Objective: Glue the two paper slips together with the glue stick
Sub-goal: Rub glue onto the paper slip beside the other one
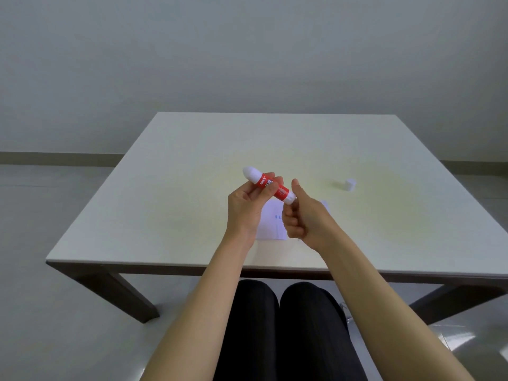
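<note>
A red and white glue stick [270,186] is held tilted above the table, its exposed white glue end up and to the left. My left hand [247,204] grips the red barrel. My right hand [301,213] pinches the white base end between thumb and fingers. The white cap [349,184] lies on the table to the right, apart from both hands. White paper slips [270,224] lie flat on the table under my hands, partly hidden; a corner [325,204] shows past my right hand.
The pale square table [165,210] has its front edge close to my knees. Dark table legs stand at the lower left and right. A grey floor and a bare wall lie beyond.
</note>
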Available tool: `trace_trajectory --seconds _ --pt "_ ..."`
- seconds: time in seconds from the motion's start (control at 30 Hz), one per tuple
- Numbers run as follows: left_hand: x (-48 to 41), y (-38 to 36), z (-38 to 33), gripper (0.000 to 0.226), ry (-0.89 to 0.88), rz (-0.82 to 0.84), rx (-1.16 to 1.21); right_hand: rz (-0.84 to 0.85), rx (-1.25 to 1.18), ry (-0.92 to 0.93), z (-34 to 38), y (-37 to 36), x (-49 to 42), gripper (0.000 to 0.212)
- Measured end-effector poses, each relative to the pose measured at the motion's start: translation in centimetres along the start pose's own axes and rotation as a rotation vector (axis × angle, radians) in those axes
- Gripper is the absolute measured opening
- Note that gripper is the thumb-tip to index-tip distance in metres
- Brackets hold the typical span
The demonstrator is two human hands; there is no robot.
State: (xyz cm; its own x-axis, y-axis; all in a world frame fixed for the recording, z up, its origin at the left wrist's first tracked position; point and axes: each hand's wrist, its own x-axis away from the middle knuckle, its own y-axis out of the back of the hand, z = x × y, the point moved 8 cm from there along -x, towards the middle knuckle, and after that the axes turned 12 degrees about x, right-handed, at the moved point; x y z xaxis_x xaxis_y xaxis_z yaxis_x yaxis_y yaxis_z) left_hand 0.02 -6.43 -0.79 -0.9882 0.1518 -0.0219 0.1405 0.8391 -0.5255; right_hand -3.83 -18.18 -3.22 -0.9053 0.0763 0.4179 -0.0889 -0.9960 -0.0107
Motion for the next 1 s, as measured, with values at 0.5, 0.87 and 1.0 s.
trace_trajectory --seconds 0.5,0.87,1.0 --pt "-1.0 -1.3 -0.2 0.039 0.019 0.241 -0.208 0.153 -0.397 0.209 2.1 -1.4 -0.3 0.025" --pt "-3.3 5.2 2.4 0.086 0.129 0.639 -1.429 -0.369 0.693 0.397 3.9 2.9 -2.5 0.017" --pt "-3.4 5.7 3.8 0.086 0.102 0.675 -1.598 -0.374 1.039 0.58 4.6 0.3 -2.5 0.021"
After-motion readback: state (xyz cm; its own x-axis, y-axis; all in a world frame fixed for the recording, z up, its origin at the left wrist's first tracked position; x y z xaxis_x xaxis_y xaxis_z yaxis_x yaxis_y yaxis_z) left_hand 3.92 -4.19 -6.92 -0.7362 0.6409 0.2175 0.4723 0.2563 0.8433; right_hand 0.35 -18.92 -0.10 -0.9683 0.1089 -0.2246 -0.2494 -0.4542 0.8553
